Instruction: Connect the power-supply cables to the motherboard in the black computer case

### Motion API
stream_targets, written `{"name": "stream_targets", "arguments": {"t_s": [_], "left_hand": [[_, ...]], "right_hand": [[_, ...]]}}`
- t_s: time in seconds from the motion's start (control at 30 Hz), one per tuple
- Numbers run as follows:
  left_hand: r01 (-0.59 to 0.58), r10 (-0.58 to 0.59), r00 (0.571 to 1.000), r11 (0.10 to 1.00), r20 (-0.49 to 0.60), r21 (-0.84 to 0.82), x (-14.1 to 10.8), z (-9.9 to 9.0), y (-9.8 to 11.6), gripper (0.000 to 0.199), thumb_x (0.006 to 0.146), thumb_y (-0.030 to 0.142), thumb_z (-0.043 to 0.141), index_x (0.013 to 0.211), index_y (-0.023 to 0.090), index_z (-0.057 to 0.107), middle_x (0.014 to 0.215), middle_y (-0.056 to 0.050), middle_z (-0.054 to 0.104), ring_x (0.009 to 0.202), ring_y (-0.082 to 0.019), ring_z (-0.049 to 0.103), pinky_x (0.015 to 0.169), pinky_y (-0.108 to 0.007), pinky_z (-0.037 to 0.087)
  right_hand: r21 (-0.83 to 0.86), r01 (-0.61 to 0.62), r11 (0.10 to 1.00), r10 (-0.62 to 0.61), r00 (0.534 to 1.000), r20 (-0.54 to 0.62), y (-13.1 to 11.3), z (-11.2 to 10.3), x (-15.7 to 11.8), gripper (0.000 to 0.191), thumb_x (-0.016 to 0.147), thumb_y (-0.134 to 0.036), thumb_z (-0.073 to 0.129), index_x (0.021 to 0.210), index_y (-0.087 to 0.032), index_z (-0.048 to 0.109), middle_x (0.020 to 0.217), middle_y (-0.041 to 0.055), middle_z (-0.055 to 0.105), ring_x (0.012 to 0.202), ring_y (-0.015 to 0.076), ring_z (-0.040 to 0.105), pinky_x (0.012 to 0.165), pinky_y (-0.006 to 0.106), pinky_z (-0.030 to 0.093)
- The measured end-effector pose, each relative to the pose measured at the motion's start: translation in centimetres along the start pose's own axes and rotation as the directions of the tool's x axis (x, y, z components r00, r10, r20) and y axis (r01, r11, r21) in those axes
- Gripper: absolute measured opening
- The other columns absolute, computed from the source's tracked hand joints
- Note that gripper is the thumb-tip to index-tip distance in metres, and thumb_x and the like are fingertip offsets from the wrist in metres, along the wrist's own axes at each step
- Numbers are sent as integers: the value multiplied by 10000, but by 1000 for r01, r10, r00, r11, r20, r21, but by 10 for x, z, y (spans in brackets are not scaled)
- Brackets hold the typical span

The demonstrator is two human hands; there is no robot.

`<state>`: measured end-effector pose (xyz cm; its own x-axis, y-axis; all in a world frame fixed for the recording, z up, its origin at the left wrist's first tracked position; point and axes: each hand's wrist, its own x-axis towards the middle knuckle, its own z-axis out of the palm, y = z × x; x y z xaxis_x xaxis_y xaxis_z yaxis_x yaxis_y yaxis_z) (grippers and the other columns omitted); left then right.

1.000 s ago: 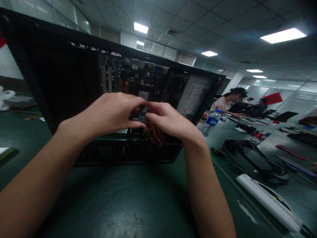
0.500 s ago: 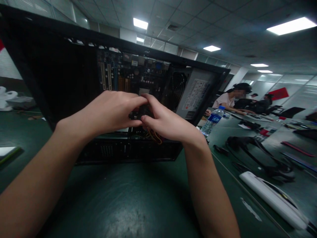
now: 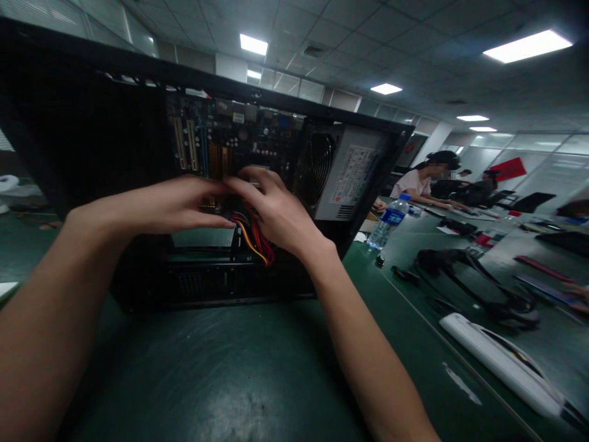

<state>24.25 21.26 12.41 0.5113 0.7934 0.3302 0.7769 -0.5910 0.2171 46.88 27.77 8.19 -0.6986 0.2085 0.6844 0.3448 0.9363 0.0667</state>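
An open black computer case (image 3: pixel 184 285) stands on the green table, its motherboard (image 3: pixel 251 132) and grey power supply (image 3: pixel 354 175) showing inside. My left hand (image 3: pixel 184 202) reaches in from the left, thumb and fingers apart, the thumb tip at a bundle of red, yellow and black power cables (image 3: pixel 257 239). From the right comes my right hand (image 3: pixel 276 212), fingers bent around the upper part of this bundle, its index finger meeting my left fingertips. The cables loop down below the right palm. Whatever lies between the fingertips is hidden.
A water bottle (image 3: pixel 390 221) stands right of the case. Farther right are a black strap-like headset (image 3: pixel 478 282), a white power strip (image 3: pixel 501 362) and a second bottle (image 3: pixel 490 236). A co-worker (image 3: pixel 416 184) sits at the table beyond.
Both hands have shifted left, and my right hand has turned, its fingers now reaching farther over. More of the coloured cable bundle shows between the hands. My view has swung slightly right.
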Motion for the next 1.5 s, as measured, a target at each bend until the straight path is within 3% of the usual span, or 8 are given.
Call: {"name": "stream_targets", "arguments": {"t_s": [0.13,0.27,0.53,0.67,0.8,1.03,1.27,1.5], "left_hand": [[60,-58,998,995,27,-86,-4,-6,-4,631,898,542,629,1352,105,632,1331,-92,719,1122,-215,663,975,-309,516],[94,-91,995,991,39,-91,-5,-10,-5,629,843,517,690,1344,138,654,1272,-49,746,1066,-204,683,913,-275,521],[126,-114,987,986,116,-107,2,2,-11,645,852,612,646,1326,174,679,1297,-73,735,1167,-286,665,998,-374,517],[116,-115,993,993,15,-38,8,8,-17,669,831,655,639,1349,236,680,1352,-71,715,1209,-309,664,1035,-386,510],[107,-103,994,988,-38,109,14,16,-19,575,900,609,578,1312,229,707,1288,-90,746,1152,-291,694,1027,-382,502],[171,-148,985,913,-88,372,28,41,-5,410,987,444,498,1292,276,714,1277,-67,752,1148,-286,697,990,-383,500],[197,-192,980,901,-54,387,36,64,-3,349,972,322,502,1233,236,719,1236,-114,751,1143,-310,695,958,-387,510],[254,-213,967,848,-139,466,38,68,5,326,967,271,534,1249,222,691,1307,-146,714,1203,-348,668,937,-412,528]], "right_hand": [[-118,142,983,-147,989,-36,-4,7,1,390,1057,-158,460,1382,-317,605,1491,60,509,1445,268,426,1171,507,443],[-153,271,950,-286,955,-80,-2,16,0,284,1060,-167,499,1253,-266,683,1333,78,602,1342,240,521,1112,462,499],[-212,302,929,-325,942,-81,7,25,-4,244,1063,-204,521,1221,-234,704,1185,98,648,1174,226,592,934,399,569],[-237,216,947,-233,971,-49,8,27,-5,277,1078,-194,471,1195,-216,721,1164,101,663,1107,214,597,897,364,544],[-243,47,969,-36,998,47,9,24,-7,315,1085,-201,437,1239,-193,711,1256,119,661,1159,241,573,898,363,520],[-341,-238,910,306,938,164,12,22,-6,327,1032,-143,440,1181,-176,729,1199,116,659,1083,251,587,793,328,460],[-294,-193,936,257,946,196,21,34,-11,285,967,-136,519,1092,-150,775,1121,129,675,1034,258,612,792,353,468],[-274,-198,941,259,943,208,25,35,-9,292,949,-109,524,1089,-134,779,1138,136,676,1076,259,612,871,347,475]]}}
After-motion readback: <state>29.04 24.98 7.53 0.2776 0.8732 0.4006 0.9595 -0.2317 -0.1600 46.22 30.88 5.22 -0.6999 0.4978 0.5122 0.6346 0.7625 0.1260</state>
